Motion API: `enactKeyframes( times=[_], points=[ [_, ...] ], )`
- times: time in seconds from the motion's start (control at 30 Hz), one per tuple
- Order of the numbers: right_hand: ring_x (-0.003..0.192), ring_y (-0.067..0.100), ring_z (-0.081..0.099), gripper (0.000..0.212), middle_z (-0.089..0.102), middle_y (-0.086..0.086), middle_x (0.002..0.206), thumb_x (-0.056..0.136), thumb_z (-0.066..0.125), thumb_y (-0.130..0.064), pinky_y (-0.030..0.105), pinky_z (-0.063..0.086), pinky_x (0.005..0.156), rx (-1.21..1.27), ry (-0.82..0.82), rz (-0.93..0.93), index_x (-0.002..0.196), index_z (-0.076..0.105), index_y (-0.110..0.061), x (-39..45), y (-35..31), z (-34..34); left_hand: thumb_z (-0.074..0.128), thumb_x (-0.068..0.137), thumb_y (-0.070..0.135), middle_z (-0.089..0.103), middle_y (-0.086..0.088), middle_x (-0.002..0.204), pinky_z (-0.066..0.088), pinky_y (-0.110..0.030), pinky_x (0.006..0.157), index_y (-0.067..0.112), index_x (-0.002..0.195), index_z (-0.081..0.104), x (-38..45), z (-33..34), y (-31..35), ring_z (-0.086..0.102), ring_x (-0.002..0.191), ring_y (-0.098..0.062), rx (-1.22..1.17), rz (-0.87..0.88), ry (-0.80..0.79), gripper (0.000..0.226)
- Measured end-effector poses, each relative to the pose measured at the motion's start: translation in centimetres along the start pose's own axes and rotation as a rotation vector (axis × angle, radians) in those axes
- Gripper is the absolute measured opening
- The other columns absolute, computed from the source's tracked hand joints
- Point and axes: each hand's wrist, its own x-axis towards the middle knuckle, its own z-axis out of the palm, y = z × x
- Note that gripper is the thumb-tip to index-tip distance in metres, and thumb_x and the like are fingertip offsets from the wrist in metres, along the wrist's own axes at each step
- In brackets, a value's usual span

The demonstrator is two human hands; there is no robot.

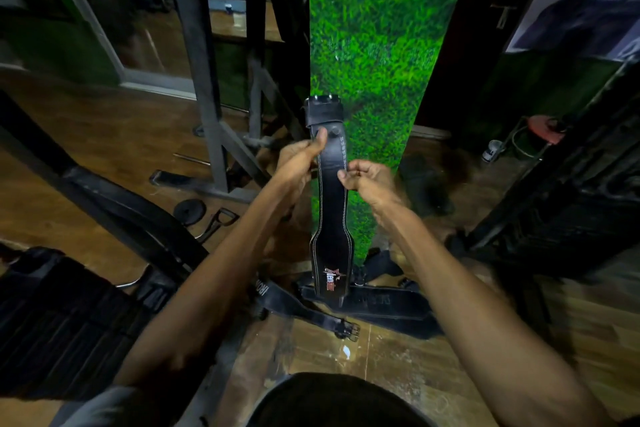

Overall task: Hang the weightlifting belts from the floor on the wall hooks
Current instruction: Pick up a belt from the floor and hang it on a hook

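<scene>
Two bare forearms reach forward from the bottom of the view toward a black leather weightlifting belt (331,204) that hangs upright against a pillar covered in artificial grass (374,45). The left hand (300,158) pinches the belt's narrow upper strap, thumb pressed flat on its front face. The right hand (367,180) has its fingers curled at the strap's right edge, fingertips touching it; whether they truly clamp it cannot be told. The belt has pale stitching along both edges, widens toward its lower end, and carries a red and white logo there. Its top folds around a metal buckle (322,101) lying against the grass; the hook, if any, is hidden behind that fold.

Closer in, a dark rounded shape at the bottom edge is part of the person and is cut off. On the wooden floor (398,367) beneath the hanging belt lie more black belts: one with a metal buckle (304,308) stretching toward the viewer, and another wide belt (388,305) behind it, both partly covered by the hanging belt and the arms. Printed lettering on them is too blurred to read.

To the left stand a padded bench (114,204) and grey machine frames (204,73), with a small weight plate (189,210) and a cable handle (218,222) on the floor. Dark equipment on the right is blurred.
</scene>
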Motion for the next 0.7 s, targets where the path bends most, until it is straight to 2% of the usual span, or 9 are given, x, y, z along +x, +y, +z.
enactKeyframes(
  times=[0.07, 0.1, 0.2, 0.33, 0.43, 0.5, 0.53, 0.63, 0.7],
  points=[
    [0.072, 0.007, 0.06, 0.017, 0.067, -0.003, 0.079, 0.086, 0.077, 0.0, 0.015, 0.05, 0.069, -0.009, 0.0, 0.005, 0.09, 0.068, -0.014, -0.4, -0.4, 0.1, 0.072, 0.092, 0.009, 0.077, -0.001, 0.076, 0.06, -0.026, 0.068, 0.008, 0.088, 0.075, 0.7, 0.5, 1.2, 0.071, 0.067, -0.01, 0.02, 0.114, -0.019, 0.006],
    [0.078, 0.01, 0.063, 0.016, 0.069, -0.003, 0.082, 0.086, 0.076, -0.002, 0.021, 0.052, 0.074, 0.015, 0.001, 0.02, 0.093, 0.069, -0.015, -0.5, -1.0, 0.0, 0.075, 0.089, 0.007, 0.078, -0.003, 0.077, 0.06, -0.028, 0.071, 0.006, 0.089, 0.077, 0.9, 0.6, 1.5, 0.071, 0.068, -0.012, 0.049, 0.159, -0.026, 0.002],
    [0.095, 0.016, 0.067, 0.02, 0.076, 0.001, 0.099, 0.088, 0.069, -0.008, 0.034, 0.053, 0.087, 0.136, 0.026, -0.003, 0.104, 0.073, -0.02, 0.1, -3.2, -0.8, 0.083, 0.075, 0.02, 0.075, -0.017, 0.093, 0.055, -0.033, 0.081, 0.003, 0.097, 0.078, 1.0, 0.7, 1.3, 0.067, 0.084, -0.023, 0.097, 0.261, -0.065, 0.028],
    [0.095, 0.013, 0.065, 0.014, 0.074, -0.003, 0.103, 0.094, 0.068, -0.026, 0.033, 0.047, 0.084, 0.201, 0.128, -0.163, 0.107, 0.072, -0.021, 1.0, -8.3, -1.9, 0.083, 0.072, 0.026, 0.072, -0.018, 0.105, 0.054, -0.03, 0.086, -0.002, 0.108, 0.075, 0.9, 1.2, 0.9, 0.063, 0.095, -0.021, 0.16, 0.349, -0.123, 0.046],
    [0.106, 0.011, 0.066, 0.048, 0.075, -0.002, 0.115, 0.097, 0.055, -0.055, 0.036, 0.047, 0.099, 0.016, 0.099, -0.194, 0.113, 0.077, -0.016, 1.6, -11.6, -2.2, 0.077, 0.084, 0.003, 0.074, -0.017, 0.105, 0.054, -0.023, 0.088, -0.013, 0.113, 0.07, 1.2, 1.7, 1.3, 0.066, 0.095, -0.014, 0.228, 0.41, -0.158, 0.034],
    [0.117, 0.015, 0.064, 0.068, 0.074, -0.001, 0.123, 0.09, 0.044, -0.075, 0.042, 0.043, 0.109, -0.119, 0.048, -0.188, 0.106, 0.081, -0.02, 1.3, -12.9, -2.5, 0.073, 0.086, -0.007, 0.078, -0.001, 0.096, 0.055, -0.019, 0.086, -0.011, 0.113, 0.07, 1.4, 1.8, 1.8, 0.069, 0.089, -0.004, 0.244, 0.433, -0.161, 0.028],
    [0.122, 0.016, 0.062, 0.07, 0.074, -0.001, 0.125, 0.09, 0.041, -0.077, 0.042, 0.041, 0.111, -0.106, 0.026, -0.211, 0.102, 0.082, -0.022, 1.0, -13.3, -2.6, 0.073, 0.085, -0.009, 0.079, 0.007, 0.092, 0.055, -0.018, 0.085, -0.011, 0.113, 0.07, 1.5, 1.8, 2.1, 0.069, 0.088, -0.002, 0.25, 0.444, -0.16, 0.027],
    [0.128, 0.017, 0.059, 0.071, 0.077, -0.002, 0.116, 0.104, 0.03, -0.061, 0.039, 0.04, 0.106, 0.186, -0.005, -0.286, 0.082, 0.082, -0.019, 0.0, -14.2, -2.9, 0.072, 0.085, -0.011, 0.079, 0.011, 0.089, 0.056, -0.02, 0.086, -0.008, 0.113, 0.071, 2.2, 1.8, 3.0, 0.07, 0.088, -0.003, 0.258, 0.469, -0.153, 0.029],
    [0.126, 0.017, 0.059, 0.076, 0.079, -0.005, 0.108, 0.106, 0.026, -0.058, 0.039, 0.039, 0.103, 0.264, 0.008, -0.293, 0.071, 0.081, -0.019, -0.4, -14.6, -2.8, 0.071, 0.085, -0.013, 0.079, 0.012, 0.086, 0.055, -0.019, 0.086, -0.005, 0.113, 0.07, 2.4, 2.0, 3.4, 0.069, 0.084, -0.001, 0.248, 0.47, -0.148, 0.029]
  ],
)
